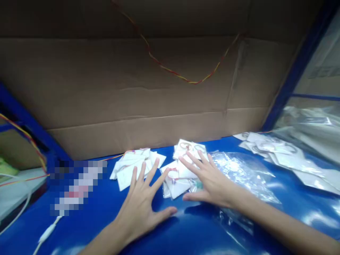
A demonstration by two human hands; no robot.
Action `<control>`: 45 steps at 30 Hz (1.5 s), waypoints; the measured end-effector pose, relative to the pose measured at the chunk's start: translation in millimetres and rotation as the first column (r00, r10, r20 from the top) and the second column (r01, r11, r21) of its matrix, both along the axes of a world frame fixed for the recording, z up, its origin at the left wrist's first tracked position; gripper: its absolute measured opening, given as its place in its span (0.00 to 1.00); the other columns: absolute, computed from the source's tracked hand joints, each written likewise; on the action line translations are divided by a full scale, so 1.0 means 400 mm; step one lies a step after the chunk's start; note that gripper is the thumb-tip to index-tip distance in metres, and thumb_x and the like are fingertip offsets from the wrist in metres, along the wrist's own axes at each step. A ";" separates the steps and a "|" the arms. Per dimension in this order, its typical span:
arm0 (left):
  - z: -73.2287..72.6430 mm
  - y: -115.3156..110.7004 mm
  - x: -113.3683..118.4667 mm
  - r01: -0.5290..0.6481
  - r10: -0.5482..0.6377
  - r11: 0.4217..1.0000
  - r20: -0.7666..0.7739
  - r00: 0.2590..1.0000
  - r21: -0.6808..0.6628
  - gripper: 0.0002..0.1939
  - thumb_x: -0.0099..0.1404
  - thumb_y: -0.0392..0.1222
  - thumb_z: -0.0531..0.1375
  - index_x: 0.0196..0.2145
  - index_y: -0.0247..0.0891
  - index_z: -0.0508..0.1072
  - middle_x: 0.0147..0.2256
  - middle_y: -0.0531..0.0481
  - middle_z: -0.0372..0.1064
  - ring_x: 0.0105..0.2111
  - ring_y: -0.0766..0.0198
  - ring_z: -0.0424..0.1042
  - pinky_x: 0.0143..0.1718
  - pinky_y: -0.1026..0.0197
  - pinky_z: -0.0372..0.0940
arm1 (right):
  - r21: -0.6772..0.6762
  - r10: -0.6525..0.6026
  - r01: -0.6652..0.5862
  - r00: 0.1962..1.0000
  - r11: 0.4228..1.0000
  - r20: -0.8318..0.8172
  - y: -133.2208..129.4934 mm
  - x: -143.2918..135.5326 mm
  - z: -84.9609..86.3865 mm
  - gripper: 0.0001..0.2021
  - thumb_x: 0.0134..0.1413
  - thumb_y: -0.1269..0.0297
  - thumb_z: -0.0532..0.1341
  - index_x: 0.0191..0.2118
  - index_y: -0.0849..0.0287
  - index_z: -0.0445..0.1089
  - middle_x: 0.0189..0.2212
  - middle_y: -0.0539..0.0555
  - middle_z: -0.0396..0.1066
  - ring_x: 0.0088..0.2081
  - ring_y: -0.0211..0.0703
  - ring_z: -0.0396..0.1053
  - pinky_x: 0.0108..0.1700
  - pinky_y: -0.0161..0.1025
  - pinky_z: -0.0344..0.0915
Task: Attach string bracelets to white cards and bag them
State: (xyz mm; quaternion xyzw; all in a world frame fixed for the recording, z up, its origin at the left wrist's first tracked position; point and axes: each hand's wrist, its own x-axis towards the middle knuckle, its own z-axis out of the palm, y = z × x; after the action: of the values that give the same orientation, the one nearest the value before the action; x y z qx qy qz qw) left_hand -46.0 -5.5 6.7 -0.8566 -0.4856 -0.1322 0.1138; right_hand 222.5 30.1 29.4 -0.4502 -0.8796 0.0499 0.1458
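Cards in three groups, both our hands empty

Taking twelve as straight ahead from between our hands, a middle pile of white cards [182,189] lies at twelve o'clock, some showing looped bands [173,173]. A left pile [130,168] sits between ten and eleven. At two lies loose clear plastic [239,173], with a right heap [278,150] of cards farther out.

Our left hand [142,203] is spread wide, holding nothing, near the left pile; our right hand [215,179] is splayed over the middle pile, gripping nothing. We cannot tell whether its fingertips touch.

We judge the grouping done, though roughly: the cards overlap untidily, so straightening seems left. Which group is complete, we cannot tell.
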 end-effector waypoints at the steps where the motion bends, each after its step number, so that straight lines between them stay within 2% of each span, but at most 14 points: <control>1: 0.001 0.000 0.001 0.004 -0.004 1.000 -0.003 1.000 -0.008 0.48 0.61 0.72 0.55 0.72 0.53 0.43 0.72 0.45 0.28 0.68 0.28 0.40 0.61 0.22 0.42 | 0.014 0.007 -0.007 1.000 1.000 0.005 0.002 0.001 -0.001 0.50 0.43 0.26 0.52 0.69 0.33 0.32 0.72 0.50 0.28 0.73 0.70 0.30 0.68 0.80 0.38; 5: 0.011 -0.003 0.003 0.047 -0.047 0.999 0.001 0.999 0.016 0.50 0.59 0.71 0.57 0.72 0.52 0.44 0.71 0.48 0.39 0.68 0.27 0.35 0.61 0.20 0.36 | 0.133 0.050 -0.053 0.998 0.990 0.025 0.008 0.006 -0.001 0.48 0.42 0.25 0.52 0.69 0.34 0.41 0.72 0.49 0.24 0.73 0.70 0.31 0.67 0.82 0.30; 8: 0.022 -0.005 0.005 0.095 -0.095 0.995 0.004 0.995 0.011 0.51 0.59 0.72 0.57 0.72 0.50 0.45 0.70 0.48 0.43 0.69 0.29 0.35 0.63 0.21 0.29 | 0.149 0.094 -0.097 0.995 0.984 0.028 0.006 0.006 0.003 0.51 0.45 0.26 0.50 0.71 0.42 0.35 0.72 0.53 0.30 0.73 0.63 0.38 0.70 0.78 0.25; 13: 0.025 -0.004 0.007 0.131 -0.131 0.991 -0.007 0.991 -0.010 0.53 0.61 0.73 0.54 0.73 0.45 0.39 0.71 0.41 0.35 0.69 0.40 0.47 0.67 0.30 0.31 | 0.154 0.121 -0.122 0.993 0.980 0.015 -0.006 0.000 0.014 0.55 0.44 0.25 0.50 0.71 0.47 0.26 0.72 0.53 0.26 0.74 0.57 0.35 0.75 0.68 0.37; 17: 0.017 0.002 0.004 0.153 -0.156 0.984 -0.022 0.988 -0.094 0.53 0.62 0.72 0.53 0.73 0.44 0.36 0.71 0.43 0.37 0.69 0.40 0.44 0.68 0.32 0.35 | 0.152 0.139 -0.139 0.990 0.979 0.008 -0.009 0.000 0.019 0.51 0.44 0.26 0.53 0.70 0.39 0.36 0.72 0.51 0.24 0.74 0.62 0.34 0.73 0.71 0.36; 20: 0.014 0.008 -0.001 0.151 -0.156 0.982 -0.045 0.987 -0.115 0.51 0.62 0.72 0.54 0.73 0.48 0.37 0.71 0.48 0.36 0.70 0.38 0.36 0.68 0.30 0.35 | 0.140 0.145 -0.146 0.989 0.979 0.020 -0.006 0.002 0.012 0.45 0.43 0.27 0.55 0.67 0.32 0.47 0.72 0.44 0.27 0.73 0.69 0.27 0.70 0.78 0.30; 22: 0.011 0.011 -0.005 0.153 -0.161 0.982 -0.063 0.985 -0.106 0.50 0.63 0.72 0.53 0.72 0.50 0.38 0.71 0.49 0.33 0.70 0.37 0.33 0.67 0.28 0.37 | 0.135 0.131 -0.133 0.991 0.982 0.019 0.000 0.004 0.005 0.42 0.44 0.27 0.54 0.65 0.32 0.53 0.72 0.43 0.31 0.73 0.71 0.26 0.69 0.80 0.32; 27: 0.007 0.007 -0.009 0.166 -0.173 0.979 -0.049 0.984 -0.119 0.39 0.70 0.60 0.53 0.72 0.50 0.43 0.72 0.48 0.32 0.70 0.41 0.38 0.64 0.35 0.55 | 0.154 -0.023 0.027 0.999 0.988 -0.025 0.038 0.039 0.019 0.26 0.60 0.42 0.50 0.59 0.41 0.66 0.70 0.50 0.47 0.71 0.56 0.48 0.72 0.70 0.44; 30: 0.003 0.004 -0.010 0.208 -0.211 0.972 -0.018 0.977 -0.105 0.33 0.72 0.54 0.53 0.70 0.50 0.49 0.71 0.48 0.36 0.70 0.47 0.44 0.64 0.38 0.58 | 0.147 -0.229 0.237 0.971 0.960 -0.069 0.079 0.104 0.060 0.22 0.64 0.51 0.48 0.53 0.51 0.73 0.61 0.57 0.64 0.64 0.52 0.61 0.72 0.63 0.50; 33: -0.001 0.005 -0.009 0.228 -0.228 0.970 0.005 0.974 -0.083 0.30 0.72 0.51 0.53 0.69 0.50 0.54 0.70 0.49 0.42 0.69 0.47 0.47 0.64 0.38 0.58 | 0.078 -0.352 0.354 0.935 0.932 -0.045 0.122 0.190 0.094 0.24 0.63 0.50 0.47 0.47 0.57 0.75 0.47 0.59 0.74 0.49 0.49 0.72 0.58 0.53 0.67; 35: -0.002 0.007 -0.009 0.225 -0.225 0.971 0.014 0.974 -0.085 0.28 0.72 0.50 0.53 0.67 0.49 0.56 0.70 0.48 0.44 0.68 0.47 0.49 0.64 0.38 0.59 | 0.009 -0.372 0.372 0.928 0.928 -0.005 0.145 0.240 0.098 0.24 0.60 0.46 0.50 0.45 0.56 0.76 0.44 0.58 0.76 0.44 0.48 0.73 0.52 0.48 0.69; 39: -0.003 0.008 -0.011 0.226 -0.226 0.971 0.015 0.974 -0.079 0.28 0.72 0.50 0.53 0.68 0.50 0.56 0.70 0.49 0.44 0.69 0.49 0.48 0.64 0.39 0.58 | -0.122 -0.319 0.324 0.946 0.938 0.053 0.172 0.285 0.065 0.35 0.47 0.34 0.60 0.55 0.52 0.72 0.53 0.58 0.71 0.53 0.53 0.71 0.56 0.45 0.68; 42: -0.003 0.008 -0.015 0.229 -0.228 0.971 0.012 0.973 -0.073 0.28 0.72 0.50 0.53 0.68 0.51 0.55 0.70 0.50 0.43 0.69 0.50 0.47 0.64 0.40 0.59 | -0.163 -0.269 0.275 0.961 0.948 0.061 0.180 0.281 0.034 0.33 0.46 0.37 0.63 0.55 0.49 0.72 0.55 0.59 0.68 0.55 0.53 0.68 0.58 0.46 0.65; 45: -0.001 0.008 -0.014 0.223 -0.223 0.972 0.014 0.975 -0.072 0.27 0.73 0.49 0.52 0.67 0.50 0.56 0.70 0.49 0.44 0.68 0.50 0.49 0.63 0.41 0.61 | -0.181 -0.233 0.237 0.972 0.954 0.044 0.186 0.274 0.019 0.27 0.47 0.42 0.64 0.49 0.51 0.76 0.51 0.58 0.70 0.51 0.49 0.69 0.55 0.43 0.66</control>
State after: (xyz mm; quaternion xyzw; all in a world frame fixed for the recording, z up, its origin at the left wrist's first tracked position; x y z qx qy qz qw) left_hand -51.6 -2.5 6.2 -0.9089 -0.3912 -0.1289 0.0655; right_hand 332.0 104.7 37.1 -0.5636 -0.8129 0.1089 0.0985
